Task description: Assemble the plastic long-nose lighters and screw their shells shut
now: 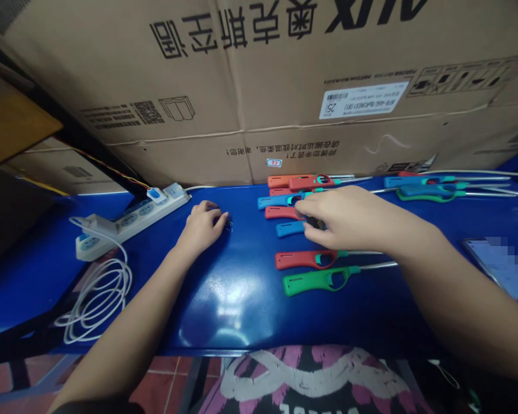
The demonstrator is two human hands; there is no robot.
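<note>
Long-necked gas lighters lie in a column on the blue table, among them a green lighter [308,282] nearest me and a red lighter [300,260] beyond it. My right hand [343,215] is over a blue lighter [290,229], its fingers closed around a dark thing [314,222] that is mostly covered. Under its fingertips lies the trigger end of another blue lighter [274,202]. On the left, my left hand [201,229] rests on the table with fingers loosely bent and apart. Tiny metallic bits [230,226] lie beside its thumb.
A large cardboard box [190,135] stands along the table's back edge. To the left are a white power strip [132,223] and a coiled white cable [97,299]. More lighters [431,191] lie at the back right, and a phone [501,267] is by my right forearm.
</note>
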